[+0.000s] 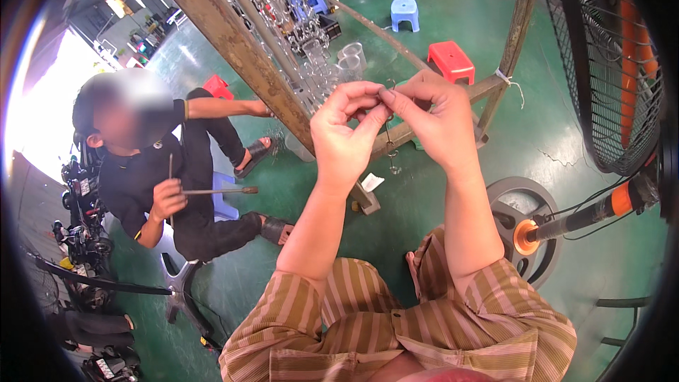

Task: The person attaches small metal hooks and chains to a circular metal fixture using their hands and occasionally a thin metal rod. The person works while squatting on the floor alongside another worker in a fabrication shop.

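In front of the metal frame, my left hand [346,127] and my right hand [438,117] meet at the fingertips. Both are closed in a pinch, thumbs pressed toward the fingers. Whatever they grip between them is too small and too covered to name. Just under the fingertips hangs a thin metal wire strand [392,147] with a small hook-like, shiny end. Its upper part is hidden behind my fingers, so I cannot tell whether they hold it. Behind my hands runs the brownish metal bar [396,138] of the frame.
A seated person [170,163] at left holds a thin tool [219,191] and reaches to the rack. Clear shiny pieces [300,42] hang behind the slanted post [233,49]. A large fan [615,64] stands at right. Red [451,62] and blue stools [404,14] sit farther back.
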Demonstrator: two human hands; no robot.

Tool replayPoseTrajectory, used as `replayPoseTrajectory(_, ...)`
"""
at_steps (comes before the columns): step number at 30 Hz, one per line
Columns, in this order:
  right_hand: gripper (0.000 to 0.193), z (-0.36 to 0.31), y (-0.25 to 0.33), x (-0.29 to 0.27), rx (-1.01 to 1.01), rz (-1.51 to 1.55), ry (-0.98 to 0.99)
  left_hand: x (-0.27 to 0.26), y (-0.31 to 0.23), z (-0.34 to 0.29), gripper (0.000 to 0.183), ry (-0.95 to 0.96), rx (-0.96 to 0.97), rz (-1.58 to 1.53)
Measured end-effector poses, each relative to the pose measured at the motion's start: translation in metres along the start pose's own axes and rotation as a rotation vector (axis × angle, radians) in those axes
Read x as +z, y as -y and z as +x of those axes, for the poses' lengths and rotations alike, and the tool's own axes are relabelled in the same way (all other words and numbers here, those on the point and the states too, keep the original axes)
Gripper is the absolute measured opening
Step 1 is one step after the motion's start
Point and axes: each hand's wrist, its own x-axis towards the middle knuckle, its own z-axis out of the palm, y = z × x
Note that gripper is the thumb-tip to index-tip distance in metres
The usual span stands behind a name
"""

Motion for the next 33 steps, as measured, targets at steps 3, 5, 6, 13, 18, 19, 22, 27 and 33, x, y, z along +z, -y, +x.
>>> replayPoseTrajectory(3,0.012,0.0,0.007,-0.003,-0.039,-0.224,-0.07,0.008,0.005,0.003,0.02,-0.036,0.107,0.179)
replayPoseTrajectory(5,0.015,0.002,-0.001,-0.004,-0.125,-0.3,-0.14,0.015,0.012,0.008,0.019,-0.07,0.159,0.21)
replayPoseTrajectory(6,0.02,0.002,-0.004,-0.004,-0.12,-0.295,-0.146,0.014,0.015,0.01,0.018,-0.102,0.125,0.18)
replayPoseTrajectory(13,0.025,0.008,-0.031,-0.019,0.026,-0.276,0.066,0.022,0.011,0.04,0.015,-0.092,-0.029,-0.011)
replayPoseTrajectory(18,0.018,0.01,-0.043,-0.018,0.084,-0.267,0.046,0.029,0.018,0.048,0.017,-0.065,-0.068,-0.06)
replayPoseTrajectory(19,0.017,0.01,-0.043,-0.017,0.08,-0.266,0.027,0.029,0.025,0.048,0.017,-0.071,-0.08,-0.07)
replayPoseTrajectory(22,0.013,0.011,-0.044,-0.018,0.083,-0.24,-0.033,0.03,0.058,0.055,0.018,-0.118,-0.145,-0.079)
replayPoseTrajectory(27,0.013,0.012,-0.047,-0.019,0.039,-0.201,-0.11,0.019,0.133,0.081,0.014,-0.423,-0.186,-0.02)
replayPoseTrajectory(33,0.011,0.013,-0.04,-0.021,0.094,-0.198,-0.099,-0.002,0.206,0.116,0.013,-0.747,-0.293,-0.001)
